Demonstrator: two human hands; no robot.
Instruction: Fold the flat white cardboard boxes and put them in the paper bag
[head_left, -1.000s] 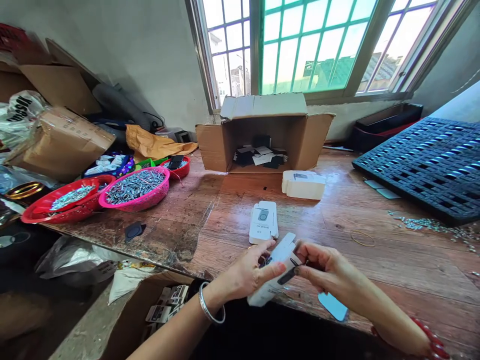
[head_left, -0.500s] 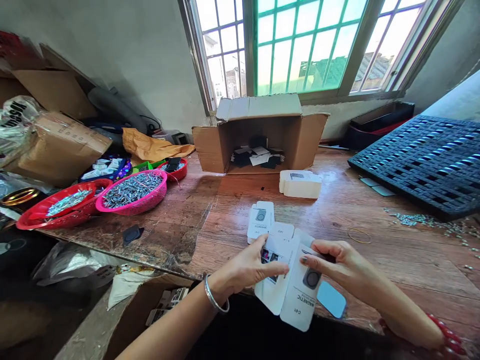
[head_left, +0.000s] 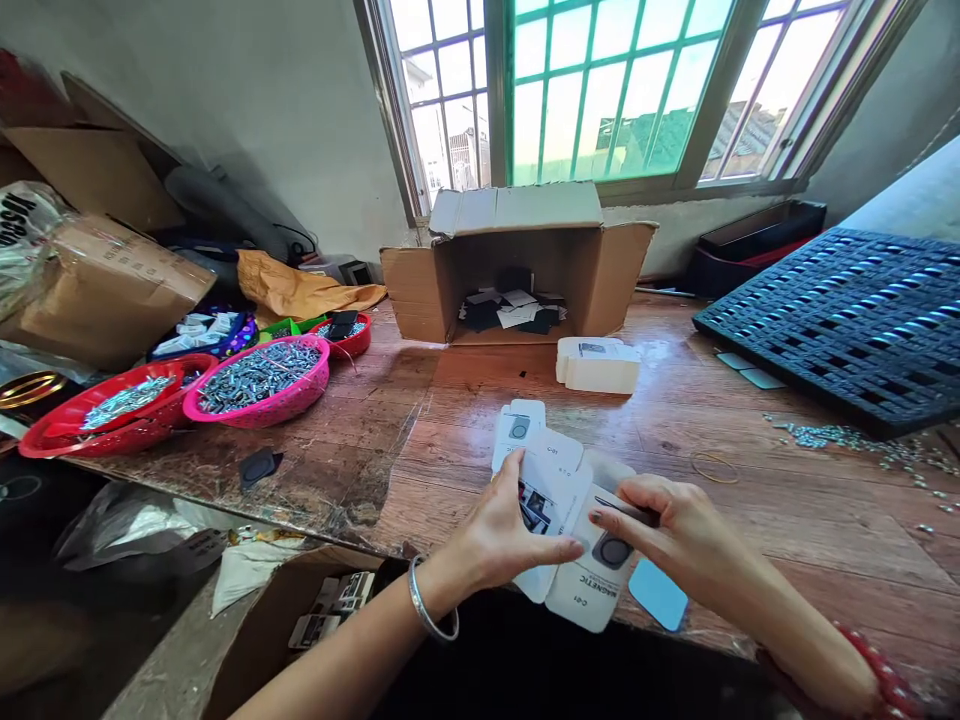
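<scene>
Daylight pours in through the barred window (head_left: 596,120) at the back, its clear panes blown out to near white, the middle one tinted green. The wooden tabletop (head_left: 472,385) catches a pale glare toward the far right, and the black plastic grid (head_left: 840,310) throws back bluish-white streaks. Inside the cardboard box (head_left: 630,270) it is dim — the floor area at lower left sinks into murky, smeared shadow. Wide-angle stretch tilts the window frame and pulls the edges outward. Large lettering on the printed white carton (head_left: 589,595) reads clearly — smaller print is too soft.
</scene>
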